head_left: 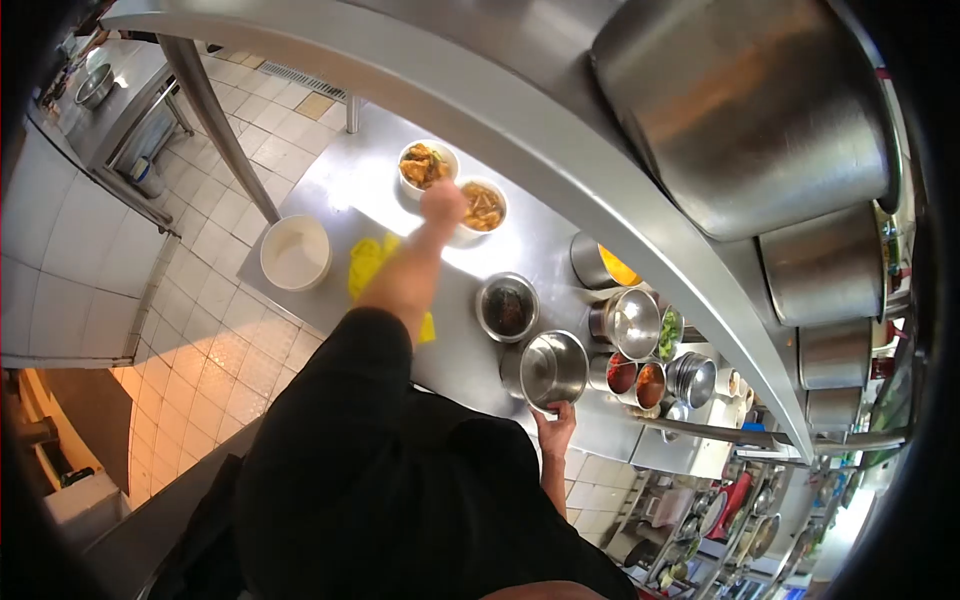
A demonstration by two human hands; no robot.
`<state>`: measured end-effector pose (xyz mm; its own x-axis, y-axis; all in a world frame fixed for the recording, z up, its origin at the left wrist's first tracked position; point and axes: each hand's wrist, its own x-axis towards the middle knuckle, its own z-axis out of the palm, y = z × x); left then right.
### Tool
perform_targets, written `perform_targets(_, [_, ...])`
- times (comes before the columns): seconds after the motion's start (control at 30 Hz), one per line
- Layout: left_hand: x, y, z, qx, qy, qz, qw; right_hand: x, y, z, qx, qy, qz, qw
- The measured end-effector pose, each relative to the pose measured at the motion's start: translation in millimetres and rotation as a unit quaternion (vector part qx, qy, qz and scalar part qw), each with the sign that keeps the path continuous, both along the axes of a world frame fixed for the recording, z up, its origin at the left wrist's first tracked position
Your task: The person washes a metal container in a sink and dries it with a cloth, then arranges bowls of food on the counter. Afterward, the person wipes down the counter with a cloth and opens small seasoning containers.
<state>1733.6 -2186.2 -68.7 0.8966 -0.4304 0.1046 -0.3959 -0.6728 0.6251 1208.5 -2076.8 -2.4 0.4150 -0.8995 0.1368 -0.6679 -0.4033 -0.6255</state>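
Note:
My left hand [445, 203] is above the steel counter, between two white bowls of food and partly over their rims. It looks balled, with its fingers bent down out of sight; what they hold, if anything, I cannot make out. One white bowl [424, 166] has browned pieces with some green; the other white bowl [484, 208] has glossy brown strips. My right hand [555, 430] grips the near rim of a round metal pot [554, 370], which is tilted toward me and looks bare inside. Beside it stands a metal container [508, 306] with something dark in it.
A yellow cloth [368, 265] lies under my left forearm, and a white tub [296, 253] stands at the counter's left corner. Metal containers of red sauce [620, 374] and yellow food [618, 266] line the right. Large steel pots [740, 110] sit on the overhead shelf [480, 85].

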Motion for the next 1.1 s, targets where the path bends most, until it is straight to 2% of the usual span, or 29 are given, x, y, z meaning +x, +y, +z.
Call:
perform_targets(0.2, [31.0,20.3,-39.1,0.005,-0.077,-0.038,0.996,46.9,-14.2,11.4,0.014,-0.023,0.027,0.999])
perform_targets(0.3, [30.1,42.7,-0.3,0.028,-0.036,-0.046,0.998,66.6,-23.1,15.0,0.003,-0.033,0.055,0.998])
perform_targets(0.4, [51.9,44.0,-3.8,0.002,-0.048,-0.067,0.997,83.7,-34.6,12.1,-0.007,-0.038,0.078,0.996])
perform_targets(0.6, [54.7,82.6,59.1,0.062,-0.02,-0.118,0.991,119.9,-65.3,10.9,-0.008,-0.03,0.12,0.992])
perform_targets(0.67, [58.9,94.6,70.3,0.034,-0.079,-0.108,0.99,134.3,-77.2,2.9,0.003,-0.031,0.121,0.992])
perform_targets(0.73, [52.7,110.9,97.9,0.033,-0.078,-0.096,0.992,153.6,-86.1,3.4,-0.006,-0.048,0.145,0.988])
perform_targets(0.83, [43.8,136.0,152.2,0.063,-0.009,-0.074,0.995,185.0,-100.4,-0.3,-0.001,-0.048,0.167,0.985])
perform_targets(0.93, [35.1,175.1,165.5,0.055,-0.103,-0.105,0.988,206.4,-102.9,10.4,-0.026,-0.01,0.179,0.983])
perform_targets(0.97, [29.8,188.4,172.5,0.047,-0.091,-0.104,0.989,208.6,-102.0,12.0,-0.001,-0.056,0.178,0.982])
perform_targets(1.07, [-0.2,239.3,209.9,0.012,-0.065,-0.096,0.993,198.1,-93.7,16.2,0.029,-0.09,0.16,0.983])
perform_targets(1.1, [-8.9,256.7,215.4,-0.004,-0.06,-0.093,0.994,187.8,-92.9,5.5,0.118,-0.157,0.169,0.966])
